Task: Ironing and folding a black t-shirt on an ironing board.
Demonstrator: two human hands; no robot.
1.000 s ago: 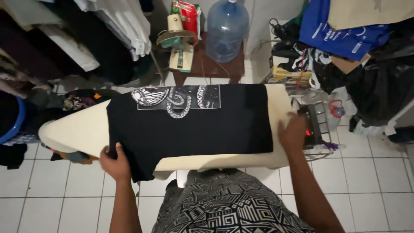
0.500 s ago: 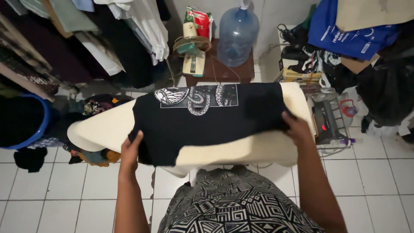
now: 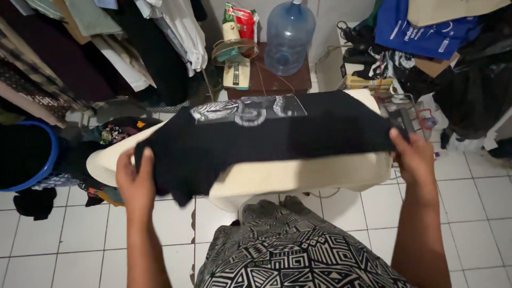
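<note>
Change: since the earlier frames both hands have lifted the black T-shirt's near edge off the ironing board; the cloth, flat before, now sags and bunches at its left corner.
Ironing board [image 3: 298, 178]: long, rounded, padded in smooth cream cloth, its left nose showing beyond the shirt.
Black T-shirt [image 3: 277, 141]: soft dark knit with a grey-and-white printed panel along the far edge; it is draped across the board, its near hem raised between the hands.
Water jug [image 3: 289, 36]: clear blue plastic, round-shouldered, standing on a dark brown wooden table behind the board.
Left hand [image 3: 137, 181]: fingers curled and pressed together, gripping the bunched left corner of the shirt.
Right hand [image 3: 415, 156]: fingers closed round the shirt's right edge, thumb on top.
Floor [image 3: 64, 234]: glossy white square tiles.
</note>
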